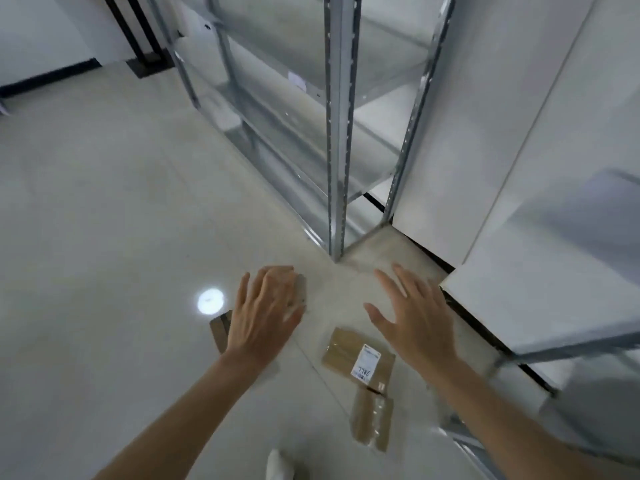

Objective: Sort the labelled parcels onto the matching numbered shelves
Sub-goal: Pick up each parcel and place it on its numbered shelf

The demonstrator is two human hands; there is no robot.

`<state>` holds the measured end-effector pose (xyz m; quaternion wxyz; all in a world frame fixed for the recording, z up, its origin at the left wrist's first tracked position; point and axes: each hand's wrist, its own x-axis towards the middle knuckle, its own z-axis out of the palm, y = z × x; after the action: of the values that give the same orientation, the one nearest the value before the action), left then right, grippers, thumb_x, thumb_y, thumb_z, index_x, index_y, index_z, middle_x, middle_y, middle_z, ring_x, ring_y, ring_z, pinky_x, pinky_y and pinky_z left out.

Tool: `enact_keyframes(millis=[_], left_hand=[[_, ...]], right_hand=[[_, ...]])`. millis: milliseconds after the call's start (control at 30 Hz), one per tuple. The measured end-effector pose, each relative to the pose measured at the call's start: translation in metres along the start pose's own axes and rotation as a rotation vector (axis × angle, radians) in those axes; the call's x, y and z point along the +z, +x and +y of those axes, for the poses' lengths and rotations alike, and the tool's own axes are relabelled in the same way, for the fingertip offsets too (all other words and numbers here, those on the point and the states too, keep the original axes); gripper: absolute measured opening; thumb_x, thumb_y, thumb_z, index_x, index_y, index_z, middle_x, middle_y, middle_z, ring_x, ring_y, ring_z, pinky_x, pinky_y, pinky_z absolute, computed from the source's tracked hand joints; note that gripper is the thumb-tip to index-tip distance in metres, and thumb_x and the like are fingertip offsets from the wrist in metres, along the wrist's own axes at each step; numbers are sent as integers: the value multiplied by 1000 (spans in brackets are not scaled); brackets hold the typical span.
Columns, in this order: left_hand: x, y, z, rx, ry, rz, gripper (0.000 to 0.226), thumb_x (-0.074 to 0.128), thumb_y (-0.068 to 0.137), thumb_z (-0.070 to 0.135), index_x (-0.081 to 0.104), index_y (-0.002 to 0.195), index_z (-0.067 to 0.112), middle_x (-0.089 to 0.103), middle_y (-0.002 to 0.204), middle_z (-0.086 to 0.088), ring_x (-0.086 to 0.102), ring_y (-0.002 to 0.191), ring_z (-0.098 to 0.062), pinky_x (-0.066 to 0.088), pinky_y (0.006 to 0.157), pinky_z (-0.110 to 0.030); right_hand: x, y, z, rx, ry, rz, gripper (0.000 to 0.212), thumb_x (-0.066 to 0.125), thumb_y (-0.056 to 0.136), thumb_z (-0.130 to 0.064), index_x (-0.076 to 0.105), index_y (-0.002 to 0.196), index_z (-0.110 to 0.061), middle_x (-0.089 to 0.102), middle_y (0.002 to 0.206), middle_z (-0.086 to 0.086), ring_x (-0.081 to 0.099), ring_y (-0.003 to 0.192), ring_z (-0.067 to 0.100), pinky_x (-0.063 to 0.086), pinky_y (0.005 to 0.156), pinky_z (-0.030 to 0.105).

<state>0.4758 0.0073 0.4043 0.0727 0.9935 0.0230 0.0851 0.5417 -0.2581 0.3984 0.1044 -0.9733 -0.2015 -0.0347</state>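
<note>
Three brown parcels lie on the pale floor. My left hand hovers with spread fingers over one parcel, hiding most of it; only its corners show, and I cannot tell whether the hand touches it. A second parcel with a white handwritten label lies below my right hand, which is open and empty. A third taped parcel lies nearer me, just behind the labelled one. The metal shelving unit stands ahead, its shelves bare apart from a small white label on one shelf edge.
A second metal rack stands at the right edge beside white wall panels. A bright light reflection marks the glossy floor left of my hand. Black posts stand at the back left. A white shoe tip shows at the bottom.
</note>
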Motion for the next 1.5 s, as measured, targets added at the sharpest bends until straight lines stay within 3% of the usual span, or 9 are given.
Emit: enact_keyframes(millis=[200,300,400,700,900,1000,1200,1367,1500], left_hand=[[205,4,2,86,11,-192,60,51,98,55,47,145,18,52,140,-13,50,131,-33,34,116,-54],[314,-18,1,103,31,-297,66,39,97,60,46,148,18,51,143,-14,50,132,-34,36,115,-55],[413,-41,-2,106,16,-355,66,47,97,59,47,148,17,52,144,-16,50,133,-36,36,116,-55],[600,-72,-13,95,17,-475,80,70,86,52,40,151,16,42,152,-24,44,137,-42,31,118,-58],[643,-69,-17,51,-39,-504,84,71,85,54,31,154,25,27,160,-24,37,142,-42,26,119,-58],[652,-69,-12,34,-93,-528,88,75,81,52,31,154,27,25,161,-21,46,136,-41,31,116,-57],[657,-72,-6,-3,-245,-511,93,86,72,40,37,150,25,32,154,-19,63,108,-44,59,82,-55],[628,-71,-1,-31,-296,-482,91,91,68,36,46,145,19,38,149,-21,65,103,-44,61,70,-52],[568,-48,11,-14,-328,-414,97,92,67,40,44,148,19,36,151,-22,62,110,-45,61,75,-56]], right_hand=[[189,-43,75,244,47,-134,60,48,99,-63,52,148,-30,51,155,5,56,133,26,44,112,52],[284,-76,109,520,191,-229,62,47,98,-65,46,152,-33,47,158,3,50,138,26,42,112,49],[368,-108,138,778,321,-269,68,46,96,-64,39,156,-34,43,159,0,46,141,25,42,111,46],[539,-154,159,846,341,-366,71,52,97,-65,31,158,-37,48,154,-10,52,136,19,48,102,45],[584,-153,155,818,377,-351,85,59,90,-68,21,161,-40,56,144,-14,61,125,17,56,96,46],[593,-152,156,834,403,-364,87,56,89,-71,17,161,-42,51,153,-13,57,133,19,53,103,52],[596,-149,152,852,447,-340,85,61,91,-66,18,161,-43,47,157,-13,54,135,19,51,102,48],[566,-145,147,864,475,-273,85,64,89,-66,20,159,-46,46,157,-16,53,135,18,51,103,50],[504,-128,145,819,497,-172,85,66,88,-67,22,158,-47,48,155,-16,54,135,18,51,104,54]])
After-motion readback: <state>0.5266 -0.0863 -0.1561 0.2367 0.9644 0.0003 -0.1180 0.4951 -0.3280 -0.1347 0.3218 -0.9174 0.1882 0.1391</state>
